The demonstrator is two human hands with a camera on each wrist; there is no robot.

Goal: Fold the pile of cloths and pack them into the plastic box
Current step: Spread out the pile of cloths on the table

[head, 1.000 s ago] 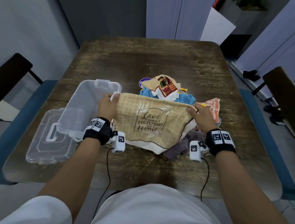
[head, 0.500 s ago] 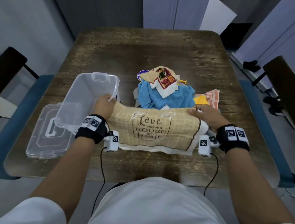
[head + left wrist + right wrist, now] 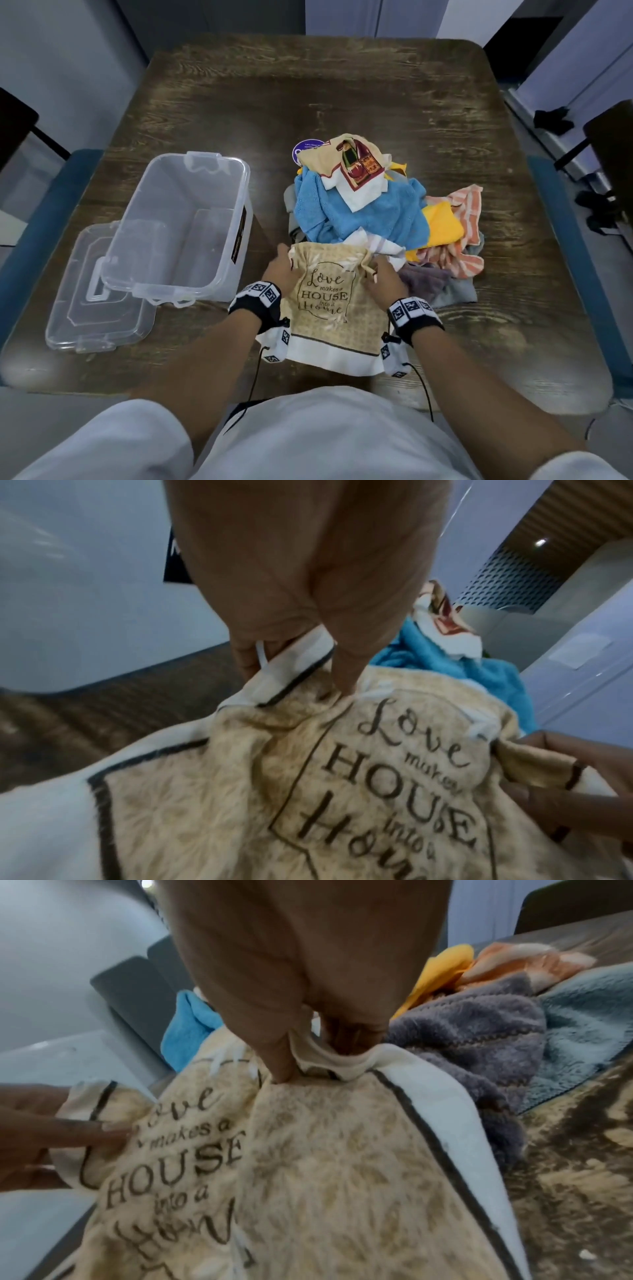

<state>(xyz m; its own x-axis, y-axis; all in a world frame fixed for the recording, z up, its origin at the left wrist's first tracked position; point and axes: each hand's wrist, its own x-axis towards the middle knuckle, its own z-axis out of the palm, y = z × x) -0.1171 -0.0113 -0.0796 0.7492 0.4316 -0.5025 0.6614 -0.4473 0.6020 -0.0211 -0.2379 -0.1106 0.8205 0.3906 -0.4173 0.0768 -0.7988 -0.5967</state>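
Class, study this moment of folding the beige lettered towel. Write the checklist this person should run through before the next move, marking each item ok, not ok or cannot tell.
1. Left hand pinches a far corner of the beige towel: ok.
2. Right hand pinches the other far corner: ok.
3. Towel smooth between the hands: not ok, bunched.
4. Plastic box open, lid off: ok.
5. Box holds nothing yet: ok.
6. Towel clear of the cloth pile: cannot tell.
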